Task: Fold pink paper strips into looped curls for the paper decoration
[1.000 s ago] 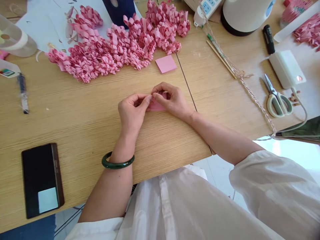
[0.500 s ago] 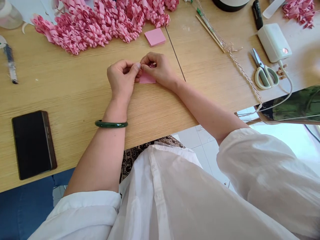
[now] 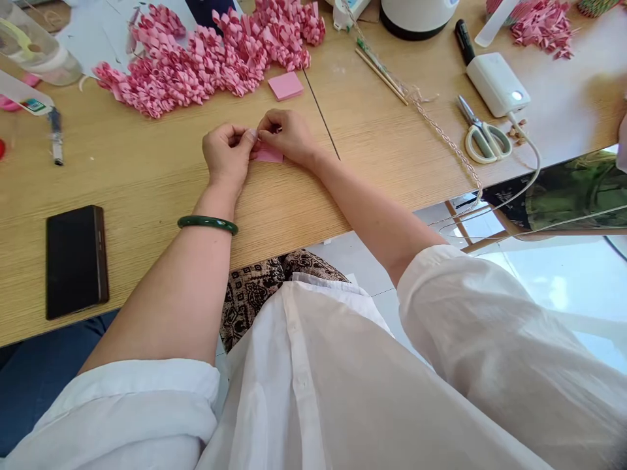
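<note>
Pink paper slip (image 3: 268, 154) lies mid-table (image 3: 147, 183), near its right edge. Both hands are together on it: left hand (image 3: 226, 153) pinches the left end w/ thumb & forefinger, right hand (image 3: 289, 134) grips the far edge. Prob. v. light, thin, floppy, creases & tears easily. Best held by a fingertip pinch at the edges. Pink pad (image 3: 285, 85) sits nearer the far edge.

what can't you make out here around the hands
Head view: the pink paper is mostly covered by the left hand and right hand, so its folds cannot be told.
Head view: the white appliance is cut off by the top edge.
Head view: the phone screen is dark, nothing readable.
</note>
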A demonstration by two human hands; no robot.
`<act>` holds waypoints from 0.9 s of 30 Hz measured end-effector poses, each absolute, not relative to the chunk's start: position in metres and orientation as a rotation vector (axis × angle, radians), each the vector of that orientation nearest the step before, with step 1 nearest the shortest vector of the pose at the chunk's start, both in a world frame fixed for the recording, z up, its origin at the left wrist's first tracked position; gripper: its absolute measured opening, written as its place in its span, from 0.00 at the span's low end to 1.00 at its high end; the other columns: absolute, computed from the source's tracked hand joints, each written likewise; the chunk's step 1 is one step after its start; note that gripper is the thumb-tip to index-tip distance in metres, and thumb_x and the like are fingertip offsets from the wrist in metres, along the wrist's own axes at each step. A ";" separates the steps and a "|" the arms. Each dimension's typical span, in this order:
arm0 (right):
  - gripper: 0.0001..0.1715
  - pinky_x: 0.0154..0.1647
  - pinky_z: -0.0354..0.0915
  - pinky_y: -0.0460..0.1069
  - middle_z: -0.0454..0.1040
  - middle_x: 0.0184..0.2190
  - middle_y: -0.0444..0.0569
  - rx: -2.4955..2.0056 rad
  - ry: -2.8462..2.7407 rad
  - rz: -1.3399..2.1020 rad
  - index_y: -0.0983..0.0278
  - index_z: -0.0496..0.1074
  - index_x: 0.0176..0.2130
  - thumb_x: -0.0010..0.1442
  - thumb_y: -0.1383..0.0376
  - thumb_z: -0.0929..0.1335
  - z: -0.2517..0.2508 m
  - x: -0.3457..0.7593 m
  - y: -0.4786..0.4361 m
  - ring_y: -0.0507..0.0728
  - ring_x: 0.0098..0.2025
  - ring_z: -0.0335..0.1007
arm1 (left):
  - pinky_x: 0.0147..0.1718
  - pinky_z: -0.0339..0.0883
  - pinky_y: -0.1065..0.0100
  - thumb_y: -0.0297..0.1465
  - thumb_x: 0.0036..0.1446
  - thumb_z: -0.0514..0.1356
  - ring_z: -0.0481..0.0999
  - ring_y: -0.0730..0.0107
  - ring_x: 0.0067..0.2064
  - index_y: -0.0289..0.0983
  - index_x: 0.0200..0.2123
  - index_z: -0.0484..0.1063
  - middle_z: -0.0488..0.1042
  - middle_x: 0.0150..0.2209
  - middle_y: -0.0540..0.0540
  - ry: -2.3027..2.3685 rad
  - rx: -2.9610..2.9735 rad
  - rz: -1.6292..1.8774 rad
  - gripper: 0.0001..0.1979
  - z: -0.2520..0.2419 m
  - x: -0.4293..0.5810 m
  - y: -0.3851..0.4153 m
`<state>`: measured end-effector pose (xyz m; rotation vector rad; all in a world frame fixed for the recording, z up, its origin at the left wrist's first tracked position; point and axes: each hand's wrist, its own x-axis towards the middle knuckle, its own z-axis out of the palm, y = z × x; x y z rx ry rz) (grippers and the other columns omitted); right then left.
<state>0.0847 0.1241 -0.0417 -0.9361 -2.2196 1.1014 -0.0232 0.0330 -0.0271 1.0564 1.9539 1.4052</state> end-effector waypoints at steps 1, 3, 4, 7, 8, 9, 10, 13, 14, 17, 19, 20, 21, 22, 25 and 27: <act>0.10 0.41 0.55 0.48 0.66 0.29 0.33 -0.935 -2.211 1.103 0.66 0.64 0.33 0.65 0.72 0.69 -0.042 0.085 0.124 0.44 0.34 0.50 | 0.33 0.72 0.73 0.23 0.61 0.66 0.71 0.84 0.25 0.31 0.33 0.71 0.72 0.23 0.59 1.945 1.053 1.411 0.06 -0.027 -0.023 0.033; 0.10 0.41 0.55 0.48 0.67 0.29 0.34 -0.918 -2.191 1.100 0.66 0.64 0.32 0.64 0.71 0.69 -0.042 0.085 0.124 0.44 0.33 0.50 | 0.33 0.71 0.71 0.24 0.62 0.65 0.71 0.83 0.27 0.33 0.32 0.71 0.73 0.24 0.58 1.897 1.077 1.443 0.06 -0.028 -0.023 0.032; 0.10 0.41 0.56 0.48 0.67 0.29 0.34 -0.913 -2.184 1.098 0.65 0.65 0.32 0.64 0.71 0.69 -0.043 0.085 0.124 0.45 0.33 0.51 | 0.33 0.71 0.70 0.24 0.63 0.65 0.72 0.82 0.27 0.34 0.32 0.72 0.73 0.24 0.58 1.880 1.089 1.455 0.07 -0.028 -0.023 0.031; 0.10 0.40 0.57 0.48 0.68 0.29 0.34 -0.908 -2.181 1.078 0.65 0.65 0.31 0.64 0.70 0.69 -0.044 0.085 0.125 0.45 0.33 0.53 | 0.34 0.70 0.69 0.24 0.63 0.65 0.72 0.81 0.28 0.35 0.31 0.71 0.73 0.25 0.58 1.863 1.112 1.463 0.08 -0.030 -0.024 0.030; 0.11 0.40 0.57 0.49 0.68 0.29 0.35 -0.911 -2.187 1.070 0.65 0.64 0.31 0.64 0.70 0.69 -0.045 0.085 0.126 0.44 0.33 0.53 | 0.34 0.70 0.69 0.24 0.63 0.65 0.71 0.81 0.28 0.35 0.31 0.71 0.73 0.25 0.58 1.871 1.105 1.460 0.08 -0.030 -0.024 0.030; 0.11 0.40 0.57 0.49 0.67 0.29 0.35 -0.910 -2.193 1.061 0.65 0.64 0.31 0.65 0.70 0.69 -0.045 0.085 0.126 0.44 0.33 0.54 | 0.34 0.70 0.69 0.24 0.63 0.65 0.71 0.82 0.28 0.35 0.31 0.71 0.73 0.25 0.58 1.877 1.093 1.457 0.08 -0.030 -0.024 0.030; 0.11 0.41 0.57 0.49 0.67 0.29 0.35 -0.907 -2.200 1.052 0.65 0.64 0.31 0.65 0.70 0.69 -0.045 0.084 0.126 0.44 0.33 0.55 | 0.34 0.70 0.70 0.25 0.63 0.65 0.71 0.82 0.28 0.34 0.32 0.71 0.73 0.25 0.58 1.877 1.081 1.455 0.07 -0.030 -0.024 0.031; 0.11 0.41 0.57 0.48 0.67 0.30 0.35 -0.914 -2.219 1.043 0.65 0.65 0.32 0.66 0.70 0.68 -0.045 0.083 0.126 0.44 0.34 0.55 | 0.33 0.69 0.72 0.24 0.62 0.66 0.70 0.83 0.28 0.34 0.32 0.71 0.73 0.24 0.59 1.892 1.044 1.455 0.07 -0.028 -0.022 0.030; 0.10 0.41 0.57 0.48 0.68 0.30 0.35 -0.920 -2.221 1.044 0.65 0.65 0.32 0.66 0.70 0.69 -0.045 0.083 0.126 0.44 0.34 0.55 | 0.33 0.69 0.72 0.23 0.62 0.66 0.70 0.83 0.28 0.34 0.32 0.71 0.73 0.23 0.59 1.889 1.046 1.459 0.07 -0.027 -0.021 0.030; 0.11 0.40 0.57 0.48 0.69 0.30 0.35 -0.912 -2.209 1.049 0.64 0.66 0.31 0.65 0.69 0.69 -0.046 0.083 0.126 0.45 0.34 0.55 | 0.32 0.70 0.72 0.24 0.63 0.65 0.71 0.83 0.27 0.34 0.31 0.72 0.74 0.24 0.59 1.879 1.073 1.481 0.07 -0.026 -0.020 0.028; 0.10 0.40 0.57 0.49 0.70 0.30 0.36 -0.896 -2.190 1.055 0.64 0.67 0.31 0.65 0.68 0.69 -0.047 0.083 0.127 0.45 0.34 0.55 | 0.33 0.71 0.73 0.25 0.63 0.65 0.71 0.84 0.27 0.33 0.32 0.73 0.74 0.24 0.59 1.885 1.073 1.483 0.06 -0.026 -0.020 0.028; 0.10 0.40 0.57 0.49 0.70 0.30 0.35 -0.892 -2.183 1.066 0.64 0.67 0.31 0.65 0.69 0.69 -0.048 0.082 0.127 0.45 0.33 0.55 | 0.33 0.71 0.73 0.25 0.62 0.66 0.71 0.84 0.27 0.32 0.32 0.73 0.74 0.23 0.59 1.898 1.062 1.479 0.06 -0.026 -0.020 0.028; 0.09 0.40 0.56 0.49 0.69 0.30 0.35 -0.893 -2.178 1.080 0.65 0.67 0.32 0.64 0.69 0.70 -0.049 0.082 0.128 0.45 0.33 0.55 | 0.33 0.70 0.74 0.24 0.62 0.66 0.71 0.85 0.26 0.32 0.33 0.73 0.74 0.23 0.59 1.905 1.054 1.478 0.05 -0.027 -0.020 0.029; 0.09 0.41 0.56 0.49 0.69 0.29 0.35 -0.893 -2.175 1.098 0.65 0.67 0.32 0.64 0.69 0.70 -0.050 0.083 0.129 0.45 0.34 0.55 | 0.32 0.70 0.74 0.24 0.62 0.66 0.71 0.84 0.26 0.32 0.33 0.73 0.74 0.23 0.59 1.903 1.053 1.479 0.05 -0.027 -0.021 0.030; 0.12 0.44 0.56 0.50 0.69 0.30 0.36 -0.854 -2.158 1.160 0.64 0.66 0.32 0.62 0.66 0.73 -0.052 0.085 0.131 0.46 0.36 0.55 | 0.29 0.69 0.74 0.24 0.62 0.66 0.72 0.83 0.26 0.32 0.32 0.74 0.75 0.23 0.58 1.886 1.059 1.495 0.06 -0.030 -0.023 0.033; 0.15 0.46 0.57 0.51 0.70 0.30 0.38 -0.832 -2.134 1.193 0.63 0.67 0.32 0.60 0.60 0.74 -0.051 0.088 0.131 0.47 0.38 0.58 | 0.27 0.68 0.75 0.24 0.61 0.66 0.72 0.84 0.25 0.32 0.31 0.74 0.74 0.22 0.58 1.890 1.055 1.489 0.06 -0.032 -0.024 0.035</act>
